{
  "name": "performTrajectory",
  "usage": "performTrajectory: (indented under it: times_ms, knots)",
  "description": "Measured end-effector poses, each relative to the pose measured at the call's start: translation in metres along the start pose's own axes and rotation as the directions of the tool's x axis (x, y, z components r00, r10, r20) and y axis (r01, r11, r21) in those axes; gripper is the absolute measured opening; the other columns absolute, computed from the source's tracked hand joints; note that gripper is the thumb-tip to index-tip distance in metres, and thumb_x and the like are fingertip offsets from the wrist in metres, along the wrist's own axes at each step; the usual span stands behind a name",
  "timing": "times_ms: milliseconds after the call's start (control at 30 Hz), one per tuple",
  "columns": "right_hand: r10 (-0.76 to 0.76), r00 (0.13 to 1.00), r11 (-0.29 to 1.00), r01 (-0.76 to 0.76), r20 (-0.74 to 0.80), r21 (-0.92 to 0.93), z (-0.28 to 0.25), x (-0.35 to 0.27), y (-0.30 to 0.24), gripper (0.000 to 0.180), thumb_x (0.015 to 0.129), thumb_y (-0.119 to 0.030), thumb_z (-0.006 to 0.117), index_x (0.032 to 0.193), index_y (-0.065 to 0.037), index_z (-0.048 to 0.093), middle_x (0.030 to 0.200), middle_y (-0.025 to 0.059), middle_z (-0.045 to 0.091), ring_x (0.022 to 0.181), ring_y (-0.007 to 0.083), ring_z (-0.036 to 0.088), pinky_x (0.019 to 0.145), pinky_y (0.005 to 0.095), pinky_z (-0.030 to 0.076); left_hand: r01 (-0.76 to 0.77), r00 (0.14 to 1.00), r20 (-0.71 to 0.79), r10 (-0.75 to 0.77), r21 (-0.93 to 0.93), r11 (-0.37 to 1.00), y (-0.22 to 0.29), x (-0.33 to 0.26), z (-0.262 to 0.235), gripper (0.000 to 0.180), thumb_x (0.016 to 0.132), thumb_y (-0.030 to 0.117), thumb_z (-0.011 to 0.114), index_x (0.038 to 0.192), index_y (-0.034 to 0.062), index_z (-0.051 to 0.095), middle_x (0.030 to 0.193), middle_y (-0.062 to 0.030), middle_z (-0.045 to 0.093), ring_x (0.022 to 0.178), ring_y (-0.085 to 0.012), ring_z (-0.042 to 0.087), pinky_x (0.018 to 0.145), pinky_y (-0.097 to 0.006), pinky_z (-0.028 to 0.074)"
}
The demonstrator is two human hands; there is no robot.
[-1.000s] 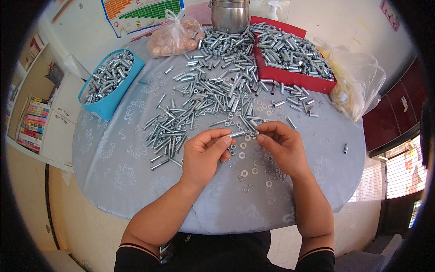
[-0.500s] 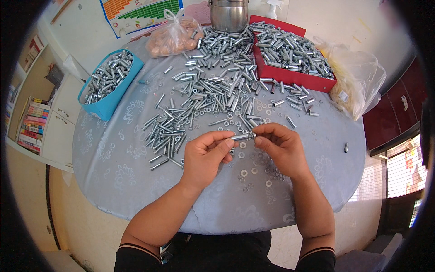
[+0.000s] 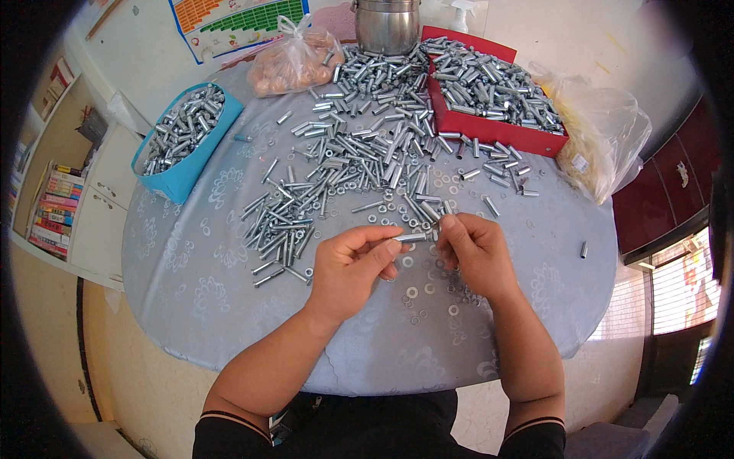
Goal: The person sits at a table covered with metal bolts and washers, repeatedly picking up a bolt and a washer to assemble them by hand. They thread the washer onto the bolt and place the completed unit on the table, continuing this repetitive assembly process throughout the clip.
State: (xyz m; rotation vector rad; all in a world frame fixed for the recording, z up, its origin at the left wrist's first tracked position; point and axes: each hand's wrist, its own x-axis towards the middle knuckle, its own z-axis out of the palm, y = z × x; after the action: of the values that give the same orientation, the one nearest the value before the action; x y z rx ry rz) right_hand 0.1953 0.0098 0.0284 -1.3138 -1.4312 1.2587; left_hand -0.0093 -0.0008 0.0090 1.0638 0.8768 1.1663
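Between the thumb and fingers of my left hand is a silver sleeve anchor bolt, held roughly level with its end pointing right. My right hand is closed in a pinch right at that end; what its fingertips hold, if anything, is hidden. Just beyond my hands spreads a heap of loose bolts and metal sleeves, with nuts and washers among them. Flat washers lie scattered on the cloth below and between my hands.
A blue box full of metal anchors stands at the left. At the back right are a red box of anchors and a clear plastic bag. Behind the heap sit a tied bag of brownish round things and a steel pot.
My right thumb has lifted and shifted slightly right, folding toward the fingertips at the bolt's end. The bolt has dipped a little in my left hand.
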Motion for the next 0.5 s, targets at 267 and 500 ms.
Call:
performTrajectory:
  times_ms: [267, 500]
  knots:
    - [-0.067, 0.997, 0.997, 0.069, 0.048, -0.045, -0.002, -0.001, 0.003, 0.019, 0.091, -0.019, 0.066, 0.092, 0.000, 0.064, 0.074, -0.0004, 0.058, 0.067, 0.0062, 0.052, 0.059, 0.0224, 0.043, 0.008, 1.000, -0.021, -0.008, -0.007, 1.000, -0.004, 0.002, -0.002, 0.021, 0.091, 0.006, 0.063, 0.110, -0.0020, 0.065, 0.092, -0.0109, 0.071, 0.066, -0.0086, 0.061, 0.059, -0.020, 0.051]
    - [-0.124, 0.991, 0.988, 0.128, -0.041, 0.089, 0.010, 0.002, 0.004, 0.021, 0.092, -0.020, 0.065, 0.085, 0.000, 0.065, 0.068, -0.0019, 0.057, 0.064, 0.0058, 0.049, 0.056, 0.0228, 0.040, 0.036, 0.998, -0.046, -0.036, 0.011, 0.999, -0.004, 0.001, -0.002, 0.021, 0.090, 0.005, 0.063, 0.110, -0.0023, 0.065, 0.093, -0.0115, 0.071, 0.067, -0.0096, 0.060, 0.061, -0.022, 0.051]
